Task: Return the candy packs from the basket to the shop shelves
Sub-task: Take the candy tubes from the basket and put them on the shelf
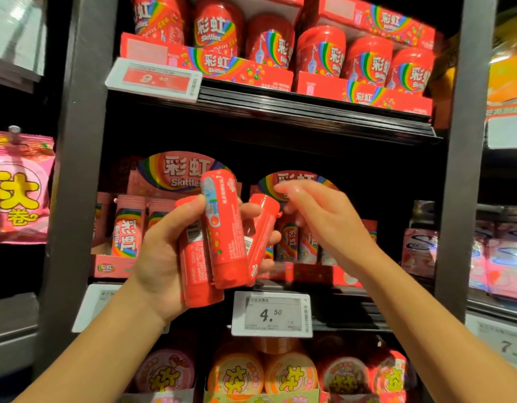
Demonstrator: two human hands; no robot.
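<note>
Both forearms reach up from the bottom edge toward the middle shelf (353, 298). Bunched in the left hand (161, 257) are three red candy tubes (222, 228), fingers curled round them, one tube upright and the others fanned behind it; probably they are held as a ready stock so each can be picked off singly. Just beside them hovers the right hand (318, 216), fingers loosely bent and holding nothing, its fingertips close to the cap of the rightmost tube, seemingly about to take it. Behind stand matching tubes in display trays (112, 267), which looks like the proper spot. A price tag (271, 314) hangs below, tubs (367, 62) above.
</note>
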